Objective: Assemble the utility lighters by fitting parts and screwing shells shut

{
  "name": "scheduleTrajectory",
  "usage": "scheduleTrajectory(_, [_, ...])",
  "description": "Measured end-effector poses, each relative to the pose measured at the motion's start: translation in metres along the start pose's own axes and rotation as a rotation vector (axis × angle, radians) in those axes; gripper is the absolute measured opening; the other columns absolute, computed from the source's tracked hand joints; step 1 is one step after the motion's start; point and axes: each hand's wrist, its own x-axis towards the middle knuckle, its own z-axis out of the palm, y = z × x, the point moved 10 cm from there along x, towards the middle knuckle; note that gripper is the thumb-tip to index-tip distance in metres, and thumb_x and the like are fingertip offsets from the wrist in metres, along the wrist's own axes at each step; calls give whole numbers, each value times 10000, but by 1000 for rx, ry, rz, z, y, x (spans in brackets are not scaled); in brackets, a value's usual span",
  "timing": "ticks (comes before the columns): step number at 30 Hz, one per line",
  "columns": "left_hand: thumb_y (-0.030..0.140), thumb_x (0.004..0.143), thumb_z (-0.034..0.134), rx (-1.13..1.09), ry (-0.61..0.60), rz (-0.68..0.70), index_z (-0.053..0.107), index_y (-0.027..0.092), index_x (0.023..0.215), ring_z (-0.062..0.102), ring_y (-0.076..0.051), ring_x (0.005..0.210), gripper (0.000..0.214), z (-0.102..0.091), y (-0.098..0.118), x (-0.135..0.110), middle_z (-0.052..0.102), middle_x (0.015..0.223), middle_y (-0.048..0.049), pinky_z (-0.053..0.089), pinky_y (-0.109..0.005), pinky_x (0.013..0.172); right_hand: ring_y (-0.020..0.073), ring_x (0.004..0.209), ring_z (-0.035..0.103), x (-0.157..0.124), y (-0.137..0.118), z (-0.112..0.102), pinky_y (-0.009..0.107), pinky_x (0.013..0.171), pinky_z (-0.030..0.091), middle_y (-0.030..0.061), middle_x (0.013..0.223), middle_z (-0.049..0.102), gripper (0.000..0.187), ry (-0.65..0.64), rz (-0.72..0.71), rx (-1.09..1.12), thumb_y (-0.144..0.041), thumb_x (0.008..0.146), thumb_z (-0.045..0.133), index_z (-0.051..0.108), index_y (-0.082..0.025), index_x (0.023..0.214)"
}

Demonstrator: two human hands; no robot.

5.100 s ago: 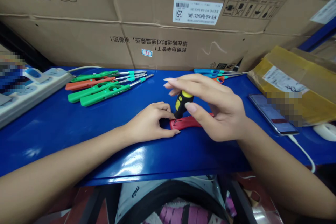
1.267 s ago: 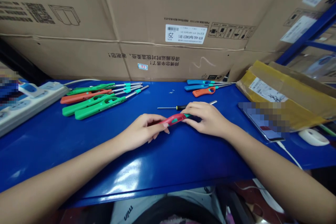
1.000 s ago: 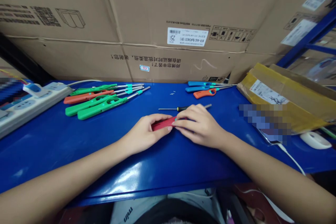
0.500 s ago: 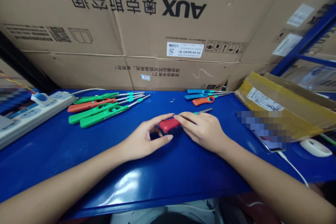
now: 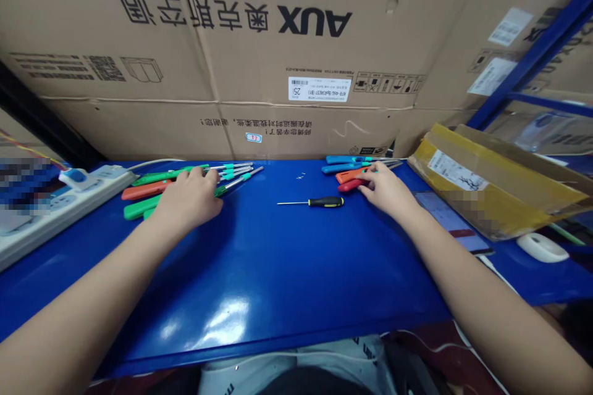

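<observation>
My right hand [image 5: 388, 188] pinches a red long-nosed lighter [image 5: 349, 186] at the back right, laying it alongside an orange lighter [image 5: 349, 175] and two blue lighters [image 5: 340, 169]. My left hand [image 5: 192, 196] is at the group on the left, its fingers curled over the nearest green lighter [image 5: 236, 182] and hiding much of it. Behind that hand lie another green lighter [image 5: 139, 208], an orange-red lighter [image 5: 146, 191] and a farther green one [image 5: 160, 176]. Between my hands lies a black and yellow screwdriver [image 5: 325, 202], its thin shaft pointing left.
A large cardboard box [image 5: 254, 68] walls off the back of the blue table [image 5: 287, 271]. On the left runs a white power strip [image 5: 69, 207]. To the right are an opened yellow-taped carton [image 5: 500, 185], a phone [image 5: 451, 222] with a cable, and a white mouse [image 5: 542, 247].
My hands have parted: the right carried the red lighter back and right to the orange and blue ones. The left moved to the green lighters. The screwdriver now shows on the table.
</observation>
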Motion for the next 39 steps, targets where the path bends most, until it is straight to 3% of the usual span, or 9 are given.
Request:
scheduleTrajectory(4, [237,807,560,13,-113,-42,617,119,1191,618,-472,1118,406,7,-7,-4,631,1199,-284,541,-517,807,204,815,650,3,10,17,397,839,567,94,1049,542,239,18,37,87,-271,839,706,754,-182,1055])
scheduleTrajectory(7, [201,823,526,25,-166,-27,605,100,1195,618,-469,1138,393,6,-2,-8,620,1231,-295,539,-502,805,159,687,607,6,13,27,378,785,573,78,997,541,290,30,59,161,-289,861,670,704,-152,1115])
scheduleTrajectory(12, [122,841,445,21,-184,29,582,31,1205,643,-443,1094,399,0,6,-14,614,1206,-304,534,-476,798,203,793,601,9,9,34,376,804,548,47,876,545,306,19,49,225,-281,827,673,687,-157,1106])
scheduleTrajectory(16, [68,836,385,22,-175,43,581,16,1193,657,-443,1069,411,-2,6,-16,619,1177,-315,535,-472,771,229,867,603,7,2,28,416,847,536,78,932,566,313,19,25,263,-272,835,653,678,-137,1117])
scheduleTrajectory(22, [90,814,447,0,-173,21,642,95,1018,697,-414,960,283,-2,4,-14,696,1044,-237,548,-447,716,195,840,622,-8,-47,14,390,838,547,88,1013,618,224,-62,-169,359,-290,920,594,694,-170,1081])
scheduleTrajectory(25, [111,776,504,-4,-173,33,679,121,975,706,-433,947,265,1,8,-13,719,1014,-224,548,-465,724,217,1015,625,-22,-79,11,398,953,518,80,1083,634,239,-144,-328,383,-343,929,629,701,-218,1120])
scheduleTrajectory(28, [136,762,527,13,-169,53,712,133,996,704,-452,982,298,5,14,-14,728,1044,-238,549,-471,724,254,1085,613,-29,-93,12,446,970,513,106,1133,638,297,-162,-407,331,-353,943,627,664,-206,1199])
scheduleTrajectory(39, [331,869,501,-83,-91,281,673,232,1002,710,-302,904,239,2,63,-28,728,1045,-78,458,-321,604,279,1102,632,-19,-69,19,461,966,525,108,1165,662,198,-136,-232,236,-225,908,624,675,-202,1097])
